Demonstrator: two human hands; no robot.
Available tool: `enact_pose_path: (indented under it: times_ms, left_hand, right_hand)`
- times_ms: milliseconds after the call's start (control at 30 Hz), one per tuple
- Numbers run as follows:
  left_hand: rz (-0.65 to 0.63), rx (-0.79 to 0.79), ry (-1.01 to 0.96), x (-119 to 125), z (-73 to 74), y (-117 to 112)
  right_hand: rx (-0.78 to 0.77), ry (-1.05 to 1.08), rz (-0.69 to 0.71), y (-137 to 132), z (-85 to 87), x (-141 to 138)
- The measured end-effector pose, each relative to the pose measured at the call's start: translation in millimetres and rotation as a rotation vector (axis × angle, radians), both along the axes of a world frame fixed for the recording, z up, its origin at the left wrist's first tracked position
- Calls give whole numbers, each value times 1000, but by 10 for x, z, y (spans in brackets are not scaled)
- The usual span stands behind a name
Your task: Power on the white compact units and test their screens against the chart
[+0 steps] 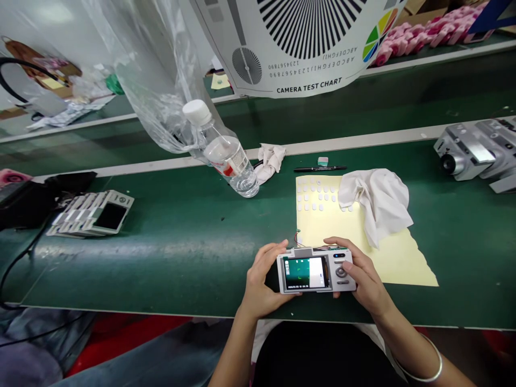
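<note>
Both hands are together on the cam [316,270], clamped on its short ends: left hand [262,279] around the screen end, right hand [360,271] around the dial end. It sits at 6 o'clock, over the near part of the desk [141,269]; can't tell if it touches the desk or is lifted. The screen [304,273] is lit, facing up, and thin wires [318,248] stick out of the top edge.

Handling: prob light, w/ a stiff shell, but fragile bc of the exposed wires & screen. Smooth surface, so it may slip. Best hold is the short ends, as now; keep off the screen & wires.

Around it: yellow sheet [397,263] at 12 o'clock, w/ rows of white dots [312,196] on it & a crumpled cloth [374,204] on its right part. Pen [320,169] & small eraser [322,160] lie past the sheet. Water bottle [229,158] at 11 o'clock, on its side, w/ a smaller cloth [270,161] just right of it. Stack of cam backs [91,214] at 9 o'clock. Silver cam bodies [470,150] at 2 o'clock. Test chart [298,43] & plastic bag [157,70] hang at the far side.
</note>
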State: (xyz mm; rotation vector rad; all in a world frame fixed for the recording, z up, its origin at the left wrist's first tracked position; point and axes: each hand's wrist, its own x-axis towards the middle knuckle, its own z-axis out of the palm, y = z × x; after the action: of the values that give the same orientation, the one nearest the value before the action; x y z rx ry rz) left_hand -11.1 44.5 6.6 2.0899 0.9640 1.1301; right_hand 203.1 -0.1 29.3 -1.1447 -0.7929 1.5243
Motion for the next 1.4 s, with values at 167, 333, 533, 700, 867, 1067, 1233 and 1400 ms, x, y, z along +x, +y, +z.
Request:
enact_pose_path:
  times_ms: [167, 333, 533, 700, 867, 1067, 1233, 1400]
  left_hand:
    - [-2, -11, 5, 0, -1, -2]
    - [-6, -5, -4, -2, -3, 0]
    - [-5, -4, -8, -5, 2, 3]
    - [-3, -8, -8, -8, -6, 3]
    - [-6, -9, -7, -7, -1, 2]
    - [-5, -11, -9, -9, 4, 0]
    - [-10, -22, -4, -12, -16, 1]
    - [-2, -66, -1, 11, -22, -64]
  right_hand:
    - [-2, -4, -4, 3, 8, -4]
    - [3, 9, -15, 8, 6, -9]
    - [-8, -27, -13, 7, 9, -11]
    - [-4, -52, -12, 4, 27, -12]
    - [-1, -49, -17, 5, 24, -14]
    - [-2, -36, -17, 7, 21, -12]
    - [1, -43, -15, 8, 33, -12]
    - [0, -79, -15, 1, 29, -27]
